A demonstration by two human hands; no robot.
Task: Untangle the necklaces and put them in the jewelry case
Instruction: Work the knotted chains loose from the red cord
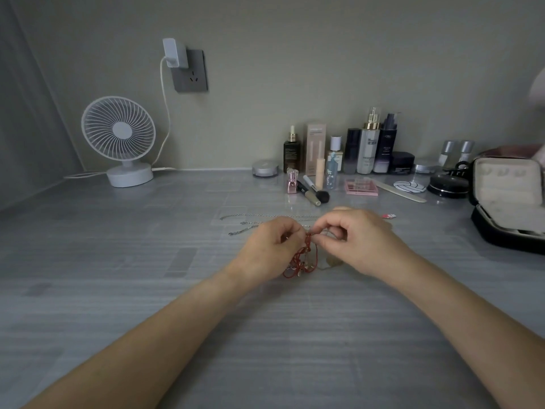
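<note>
Tangled red necklace (306,252), open jewelry case (505,184)

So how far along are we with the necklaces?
Thin silver chains lie stretched out on the grey table, seemingly freed. The left hand and right hand pinch the tangled red cord necklace. Left: finish that, then fill the open black jewelry case; no necklace shows inside.

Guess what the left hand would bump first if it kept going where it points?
Probably the right hand: the left hand points right across the red necklace tangle both pinch.
</note>
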